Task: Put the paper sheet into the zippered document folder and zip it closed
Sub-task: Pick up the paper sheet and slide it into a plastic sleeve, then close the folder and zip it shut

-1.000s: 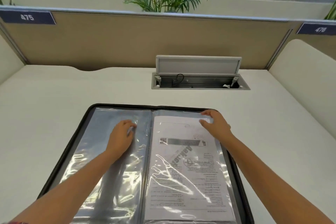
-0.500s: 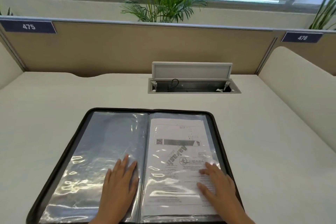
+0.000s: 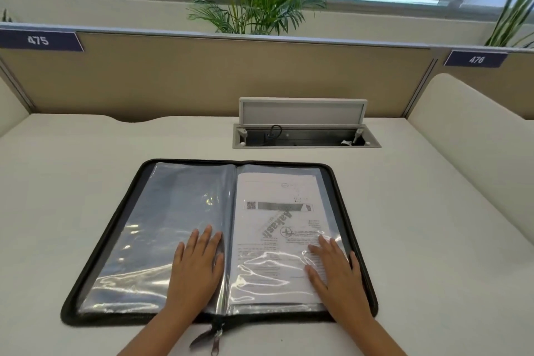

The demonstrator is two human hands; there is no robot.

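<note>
Both hands are laid flat, fingers spread, gripping nothing: left hand [image 3: 196, 269] and right hand [image 3: 335, 272] on the open black-edged zippered document folder [image 3: 115, 240]. Its printed white paper sheet [image 3: 277, 228], sleeved in slippery, limp plastic, is judged light; the small metal zip pull [image 3: 215, 341] is judged the hold.

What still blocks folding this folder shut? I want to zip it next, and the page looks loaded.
Only the hands themselves: the left hand lies flat on the empty sleeve, the right hand on the paper sheet. Nothing else rests on the open folder. The zipper pull hangs free at the near edge.
</note>
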